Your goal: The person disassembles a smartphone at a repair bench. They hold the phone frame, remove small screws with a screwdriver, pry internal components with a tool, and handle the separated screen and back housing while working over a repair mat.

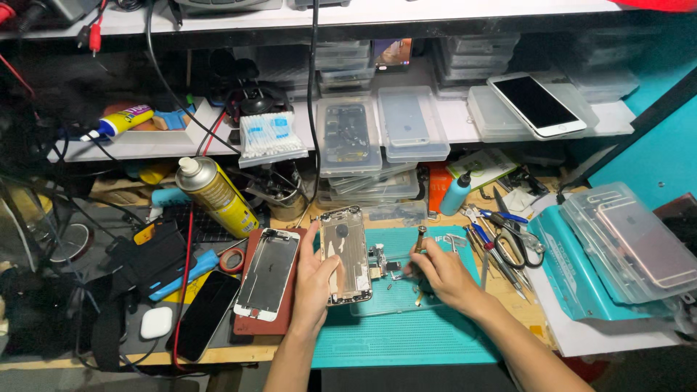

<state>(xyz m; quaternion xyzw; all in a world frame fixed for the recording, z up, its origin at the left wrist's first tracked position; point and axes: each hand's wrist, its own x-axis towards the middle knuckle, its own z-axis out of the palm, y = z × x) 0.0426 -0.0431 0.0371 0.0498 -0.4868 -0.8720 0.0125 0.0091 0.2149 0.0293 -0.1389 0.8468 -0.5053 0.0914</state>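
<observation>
Forearms enter from bottom centre of frame. Left hand [314,284] clamped on edge of open phone housing [346,254], which lies on teal mat [406,337] at frame centre. Right hand [443,276] just right of it, fingers pinched on a small tool [420,239], tip near loose small parts [385,265] beside housing. Hands apart. Left of housing: detached screen frame [267,274] on brown pad [255,323], black phone [205,314], yellow spray can [216,194]. Right: pliers and tweezers [501,243], teal case [581,272].
</observation>
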